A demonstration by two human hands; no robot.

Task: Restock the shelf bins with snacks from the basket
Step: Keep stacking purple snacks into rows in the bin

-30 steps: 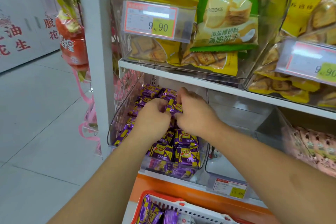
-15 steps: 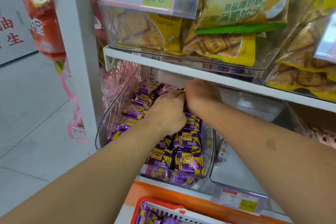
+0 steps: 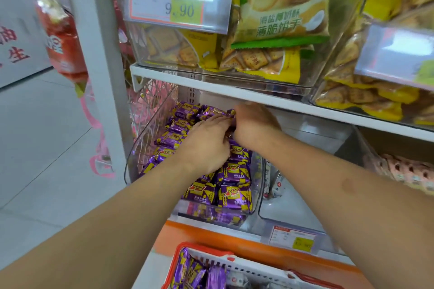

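At six o'clock, nearest me, the basket (image 3: 204,254) has purple snack packets (image 3: 187,270) left in it. Further in, the clear shelf bin (image 3: 257,185) is nearly full of the same packets. At its far end, toward twelve o'clock, my left hand (image 3: 206,141) and right hand (image 3: 254,122) meet over the back row; my fingers seem curled on a packet (image 3: 231,112) between them, though I cannot tell how firmly. I judge I'm tucking packets into place; next I should let go and reach back to the basket.

Purple-and-yellow snack packs (image 3: 234,192), red-rimmed white basket (image 3: 206,251), green-edged yellow cracker bag (image 3: 281,7)
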